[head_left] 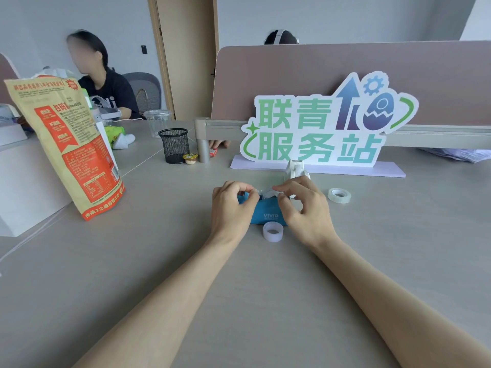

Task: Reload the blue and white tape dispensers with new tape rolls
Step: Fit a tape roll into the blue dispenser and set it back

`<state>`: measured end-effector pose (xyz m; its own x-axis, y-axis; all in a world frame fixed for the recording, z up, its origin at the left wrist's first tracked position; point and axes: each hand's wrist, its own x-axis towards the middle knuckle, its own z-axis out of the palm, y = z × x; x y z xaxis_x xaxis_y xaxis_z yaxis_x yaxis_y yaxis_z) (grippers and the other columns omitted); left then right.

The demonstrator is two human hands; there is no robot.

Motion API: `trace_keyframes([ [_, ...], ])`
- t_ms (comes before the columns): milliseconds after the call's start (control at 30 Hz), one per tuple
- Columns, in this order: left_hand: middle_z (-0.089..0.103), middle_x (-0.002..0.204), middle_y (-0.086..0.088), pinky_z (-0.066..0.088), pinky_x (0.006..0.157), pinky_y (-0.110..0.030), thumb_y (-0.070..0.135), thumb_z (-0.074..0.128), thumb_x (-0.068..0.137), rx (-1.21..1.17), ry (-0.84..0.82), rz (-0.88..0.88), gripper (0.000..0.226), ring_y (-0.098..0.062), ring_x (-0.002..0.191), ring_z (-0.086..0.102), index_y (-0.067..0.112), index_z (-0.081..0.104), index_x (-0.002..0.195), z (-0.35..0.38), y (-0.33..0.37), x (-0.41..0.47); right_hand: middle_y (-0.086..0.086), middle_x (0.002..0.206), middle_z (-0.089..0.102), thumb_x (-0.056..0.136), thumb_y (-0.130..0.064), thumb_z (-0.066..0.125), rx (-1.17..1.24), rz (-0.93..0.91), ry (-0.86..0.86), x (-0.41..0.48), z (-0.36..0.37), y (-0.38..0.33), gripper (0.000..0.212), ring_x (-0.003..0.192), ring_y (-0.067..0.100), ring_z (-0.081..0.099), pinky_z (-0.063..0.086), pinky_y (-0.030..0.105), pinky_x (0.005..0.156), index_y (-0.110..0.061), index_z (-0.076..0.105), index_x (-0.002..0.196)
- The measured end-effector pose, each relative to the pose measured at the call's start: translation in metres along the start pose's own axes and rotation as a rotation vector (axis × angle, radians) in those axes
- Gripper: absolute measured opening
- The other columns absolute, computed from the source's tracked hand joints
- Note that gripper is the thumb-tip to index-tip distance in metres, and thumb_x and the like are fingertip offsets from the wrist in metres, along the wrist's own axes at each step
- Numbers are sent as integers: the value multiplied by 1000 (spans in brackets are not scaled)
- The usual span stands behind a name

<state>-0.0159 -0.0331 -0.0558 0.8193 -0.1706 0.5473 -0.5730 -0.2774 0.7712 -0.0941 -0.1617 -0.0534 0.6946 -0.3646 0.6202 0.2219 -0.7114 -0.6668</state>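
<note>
The blue tape dispenser (268,214) stands on the desk between my hands. My left hand (231,208) grips its left end, fingers curled over the cutter side. My right hand (303,205) pinches at the top of the dispenser, where a clear tape roll (269,194) sits in it. The white tape dispenser (296,168) stands just behind my right hand. A whitish empty core ring (273,231) lies in front of the blue dispenser. Another clear tape roll (339,195) lies flat on the desk to the right.
A green and white sign (326,128) on a base stands behind the dispensers against the desk divider. A black mesh pen cup (174,145) and a small yellow-lidded cup (190,158) sit at the back left. A tall paper bag (66,144) stands at the left. A person sits beyond it.
</note>
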Motion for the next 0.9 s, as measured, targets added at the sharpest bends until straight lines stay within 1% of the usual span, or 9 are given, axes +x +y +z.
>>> trace_keyframes([
  [167, 55, 80, 19, 33, 76, -17, 18, 63, 86, 22, -6, 2, 5, -18, 99, 47, 19, 67, 82, 0, -1, -1, -5, 97, 61, 75, -21, 54, -65, -39, -7, -3, -1, -3, 29, 84, 13, 60, 51, 32, 75, -21, 74, 96],
  [333, 58, 83, 16, 43, 85, -28, 17, 62, 86, -49, -17, -36, 10, -20, 101, 53, 23, 65, 78, -3, -4, 2, -8, 96, 52, 76, -22, 54, -82, -65, -63, -3, 0, -3, 32, 92, 13, 56, 43, 19, 74, -18, 70, 104],
  [367, 58, 84, 15, 45, 87, -30, 17, 62, 86, -72, -27, -45, 15, -20, 101, 56, 26, 63, 75, -5, -5, 3, -9, 98, 51, 77, -23, 53, -96, -75, -69, -2, 1, -3, 33, 94, 14, 55, 42, 20, 76, -18, 69, 106],
  [467, 62, 91, 7, 47, 85, -27, 18, 61, 88, -101, -62, -111, 21, -14, 92, 61, 31, 57, 72, -10, -4, 6, -4, 107, 57, 78, -31, 51, -176, -139, -54, -1, 3, -2, 40, 101, 19, 55, 46, 36, 87, -18, 65, 113],
  [567, 61, 100, 3, 43, 82, -25, 20, 58, 89, -99, -91, -162, 10, -12, 90, 59, 24, 60, 80, -14, -5, 11, 1, 113, 60, 79, -36, 49, -198, -158, -68, -1, 5, -2, 45, 104, 22, 55, 46, 44, 91, -17, 63, 118],
  [633, 64, 102, 2, 44, 83, -27, 26, 57, 88, -102, -125, -202, 7, -14, 94, 61, 24, 60, 82, -18, -7, 16, 1, 115, 60, 79, -36, 49, -195, -155, -77, -1, 5, -1, 46, 106, 22, 54, 46, 44, 91, -17, 62, 118],
  [733, 68, 89, 3, 49, 91, -35, 29, 57, 87, -214, -194, -298, 12, -17, 96, 65, 22, 62, 79, -27, -10, 25, 2, 116, 60, 79, -36, 49, -203, -159, -74, 0, 4, -1, 46, 108, 23, 55, 46, 43, 93, -16, 63, 118],
  [833, 63, 91, 3, 51, 90, -32, 20, 55, 94, -405, -249, -411, 9, -10, 86, 69, 14, 61, 91, -39, -12, 31, 2, 118, 60, 79, -37, 48, -201, -148, -82, 0, 4, -1, 47, 110, 22, 54, 46, 40, 94, -16, 63, 118],
  [900, 64, 97, 3, 51, 86, -29, 21, 55, 94, -436, -272, -440, 11, -4, 77, 72, 13, 61, 99, -44, -15, 33, 1, 119, 60, 79, -38, 47, -206, -147, -89, 0, 4, -1, 48, 110, 21, 54, 45, 38, 93, -16, 62, 118],
])
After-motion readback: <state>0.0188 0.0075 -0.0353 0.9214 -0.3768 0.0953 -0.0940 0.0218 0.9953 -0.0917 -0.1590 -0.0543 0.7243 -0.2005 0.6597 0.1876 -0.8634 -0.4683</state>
